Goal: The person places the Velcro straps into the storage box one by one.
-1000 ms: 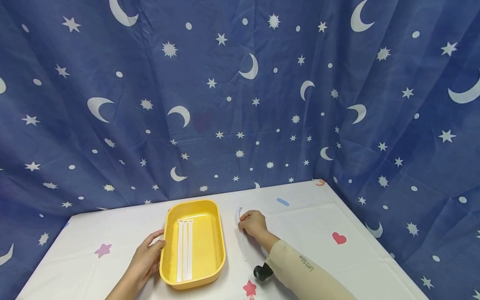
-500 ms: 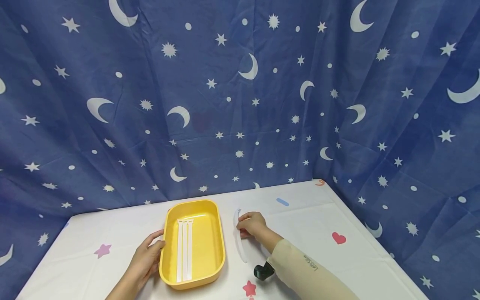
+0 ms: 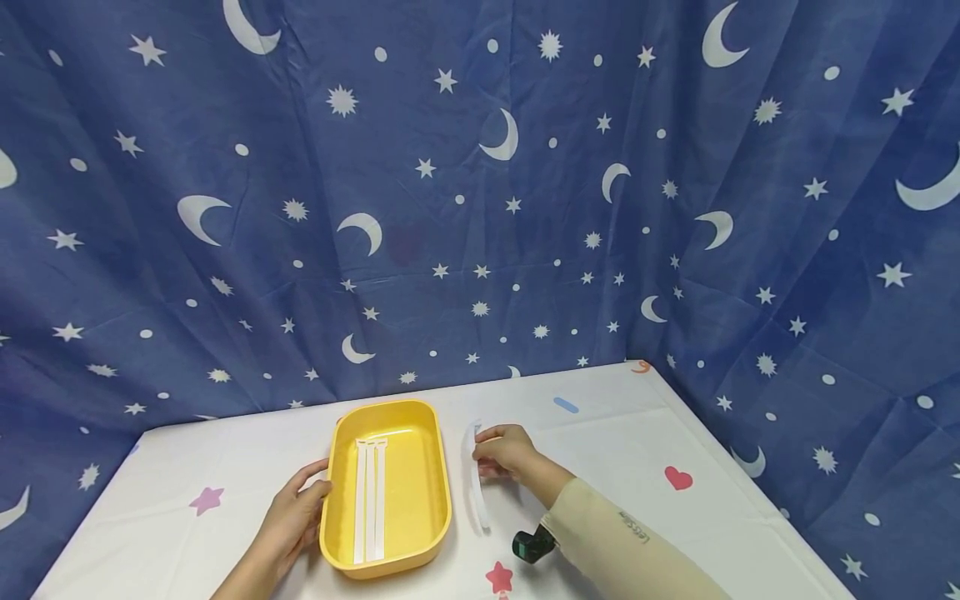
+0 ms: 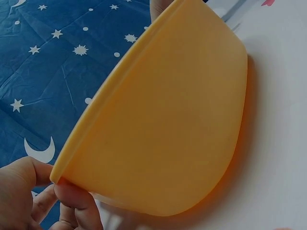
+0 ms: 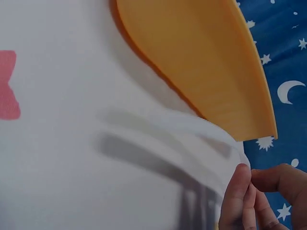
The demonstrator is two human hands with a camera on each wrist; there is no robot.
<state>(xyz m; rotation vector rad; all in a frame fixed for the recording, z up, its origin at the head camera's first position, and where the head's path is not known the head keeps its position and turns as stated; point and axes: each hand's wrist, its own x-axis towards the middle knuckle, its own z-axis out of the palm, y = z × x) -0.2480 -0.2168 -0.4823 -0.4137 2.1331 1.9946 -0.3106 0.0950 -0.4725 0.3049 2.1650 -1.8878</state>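
Note:
My left hand grips the near-left rim of a yellow plastic tray, thumb over the edge and fingers outside. The left wrist view shows the tray's outer wall and the fingers at its rim. Inside the tray, several flat white strips lie lengthwise side by side, with wider heads at the far end. To the tray's right, my right hand pinches a flexible white strip near its far end. In the right wrist view that strip bows and is blurred, its shadow below.
A white tablecloth printed with coloured shapes covers the table. Behind and to the right hangs a blue curtain with moons and stars. A black device sits at my right wrist, by the sleeve.
My right hand has shifted slightly left, and the strip's lower end has swung left from the table into a bow. My left hand and the tray stay put.

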